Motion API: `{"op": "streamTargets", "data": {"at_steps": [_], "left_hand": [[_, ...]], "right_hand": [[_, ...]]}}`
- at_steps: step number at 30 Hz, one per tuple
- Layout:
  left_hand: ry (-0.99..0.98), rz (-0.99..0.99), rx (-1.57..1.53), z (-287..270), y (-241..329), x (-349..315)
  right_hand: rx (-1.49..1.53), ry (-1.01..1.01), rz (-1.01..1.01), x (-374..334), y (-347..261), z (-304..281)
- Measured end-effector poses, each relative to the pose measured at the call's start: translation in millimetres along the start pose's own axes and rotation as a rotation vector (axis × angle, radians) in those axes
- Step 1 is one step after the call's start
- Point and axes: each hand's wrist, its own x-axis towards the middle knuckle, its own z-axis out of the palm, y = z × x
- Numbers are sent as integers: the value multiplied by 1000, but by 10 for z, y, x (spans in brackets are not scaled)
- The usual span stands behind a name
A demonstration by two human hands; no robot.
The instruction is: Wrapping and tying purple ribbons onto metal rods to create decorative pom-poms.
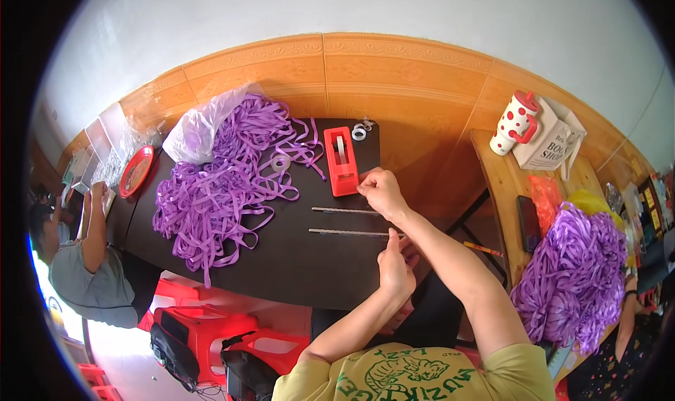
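My right hand [382, 192] is at the near right corner of a red tape dispenser [342, 163], its fingertips pinched together. Anything between them is too small to make out. Lower down, my left hand [396, 271] is closed with the thumb pointing up, by the right end of a thin pale strip [348, 232]. What it holds, if anything, is hidden. A second thin strip [339, 209] lies parallel to the first, between the two hands. Left of the dispenser, a large tangled heap of purple ribbon [204, 204] spreads over the dark table [295, 274].
White tape rolls [359, 133] lie beside the dispenser. A clear plastic bag [200, 130] and a red plate [136, 171] are at left. The wooden table at right [496, 169] bears a dotted tumbler [515, 123], a phone [529, 223] and more purple ribbon [573, 274]. Other people sit at both sides.
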Motion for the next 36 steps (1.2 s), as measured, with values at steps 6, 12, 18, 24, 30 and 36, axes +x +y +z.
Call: {"op": "streamTargets", "data": {"at_steps": [6, 12, 18, 24, 30, 36], "left_hand": [[71, 16, 4, 27, 0, -4], [95, 66, -17, 65, -65, 13], [115, 337, -147, 86, -217, 119], [107, 296, -244, 122, -220, 191], [160, 243, -222, 148, -222, 268], [245, 296, -85, 259, -216, 301]], "right_hand": [[201, -232, 39, -89, -154, -618], [321, -549, 266, -420, 33, -1278], [322, -667, 282, -602, 184, -1222], [327, -614, 280, -638, 221, -1159], [335, -597, 316, -629, 298, -1126], [298, -524, 247, -625, 345, -1080]]}}
